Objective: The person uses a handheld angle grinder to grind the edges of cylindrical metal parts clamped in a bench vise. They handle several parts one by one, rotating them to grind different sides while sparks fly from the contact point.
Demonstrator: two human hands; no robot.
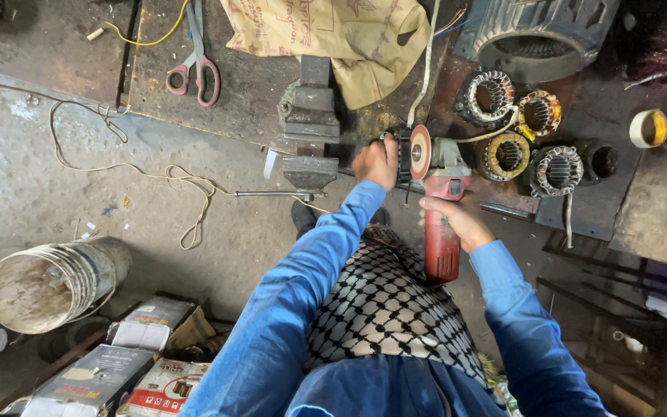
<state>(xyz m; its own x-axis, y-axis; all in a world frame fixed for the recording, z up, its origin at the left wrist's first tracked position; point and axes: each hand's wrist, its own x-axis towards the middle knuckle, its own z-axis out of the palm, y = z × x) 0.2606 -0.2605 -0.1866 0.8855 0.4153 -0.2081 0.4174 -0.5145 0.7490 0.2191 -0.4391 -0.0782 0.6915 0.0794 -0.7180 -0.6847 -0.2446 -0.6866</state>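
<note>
Both hands gripping a red angle grinder at the bench edge, just right of the vise.

Right hand is wrapping closed round the grinder's red body, just behind the grey gear head; the red tail is sticking out below the grip, toward the checked scarf. Left hand is clamping shut on the dark guard side of the head, fingers curling over it (fingertips hidden). The disc, reddish with a pale rim and metal centre nut, is facing up between the two hands. A white cord is running up and away beyond the disc. Wound stators are lying just past the right hand's grip; scissors well off to the left.
</note>
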